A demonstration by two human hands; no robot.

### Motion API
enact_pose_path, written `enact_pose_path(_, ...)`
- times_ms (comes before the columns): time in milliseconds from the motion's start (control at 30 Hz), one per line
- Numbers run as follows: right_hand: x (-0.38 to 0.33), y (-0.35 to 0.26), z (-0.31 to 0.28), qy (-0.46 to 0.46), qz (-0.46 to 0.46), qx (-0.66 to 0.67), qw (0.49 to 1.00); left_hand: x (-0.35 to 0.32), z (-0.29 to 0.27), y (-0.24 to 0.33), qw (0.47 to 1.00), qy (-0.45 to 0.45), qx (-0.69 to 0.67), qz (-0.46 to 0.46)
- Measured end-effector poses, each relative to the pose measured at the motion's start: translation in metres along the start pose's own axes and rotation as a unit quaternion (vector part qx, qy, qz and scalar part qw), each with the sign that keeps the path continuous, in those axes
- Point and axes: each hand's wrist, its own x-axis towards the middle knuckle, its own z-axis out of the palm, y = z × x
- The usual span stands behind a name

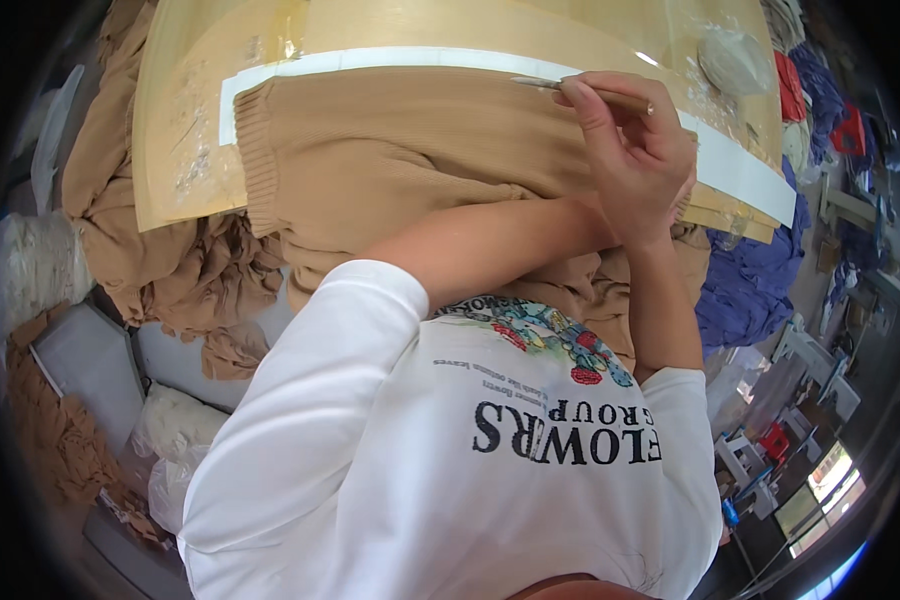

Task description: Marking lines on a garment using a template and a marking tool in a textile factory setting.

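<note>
Tan knit garment on worktable, right hand working it w/ a thin tool.

L to R: heap of tan knitwear (120, 230) hangs off table's left edge; tan knit garment (370, 150) lies flat on pale worktable (185, 110), ribbed cuff at left, white strip (390, 60) along its far edge. Right hand (630, 150) fingers clamped on thin wooden-handled tool (595, 92), tip at garment's far edge. Left hand hidden behind right wrist – grip can't be told. Blue fabric pile (750, 280) at right.
</note>
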Motion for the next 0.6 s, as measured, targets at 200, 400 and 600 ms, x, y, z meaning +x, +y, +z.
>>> enact_pose_path(200,0.014,0.007,0.045,-0.087,-0.026,-0.010,0.996,0.003,-0.013,-0.004,0.997,-0.062,0.038,0.029)
enact_pose_path(400,0.019,-0.023,0.049,-0.049,0.004,-0.021,0.999,0.002,-0.013,0.000,0.993,-0.056,0.099,-0.005)
enact_pose_path(600,0.024,-0.034,0.064,-0.067,0.047,0.055,0.995,0.003,0.002,-0.002,0.944,-0.103,0.314,0.012)
